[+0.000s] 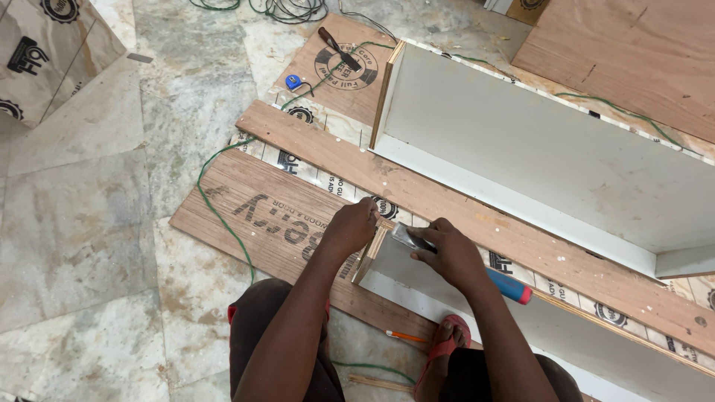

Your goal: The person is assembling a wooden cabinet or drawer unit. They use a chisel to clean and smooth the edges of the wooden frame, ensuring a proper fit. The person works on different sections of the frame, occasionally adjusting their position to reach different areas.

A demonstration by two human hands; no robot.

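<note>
Head view, listed left to right.

- Cardboard box [45,52], printed, upper left on the marble floor [82,223]; well apart from the work.
- Green cable [216,201], looping across floor and boards, passing just left of the work; a likely snag for any sliding of panels.
- Plywood sheet [246,216], flat, printed face up, under the working corner.
- Left hand [350,223]: closed into a loose fist, pressed on the corner of the near white panel [402,279], apparently steadying a thin edge strip [370,253]; whether anything small is pinched inside, cannot tell.
- Right hand [450,257]: fingers curled around a chisel-like tool [408,237], flat metal blade at the panel's end edge, blue-and-red handle [510,286] trailing right.
- Step in hand, by judgement: trimming or scraping edging at the panel's corner. Next move calls for a firm left-hand brace and a shallow, controlled push along the edge, blade kept off the fingers.
- Orange pencil [406,336] on the floor, near a red sandal [447,346].
- Long plank [447,201] diagonally behind the hands.
- Blue tape measure [293,80] and dark hand tool [339,48], upper centre.
- White cabinet carcass [536,156], far right, crowding the work.
</note>
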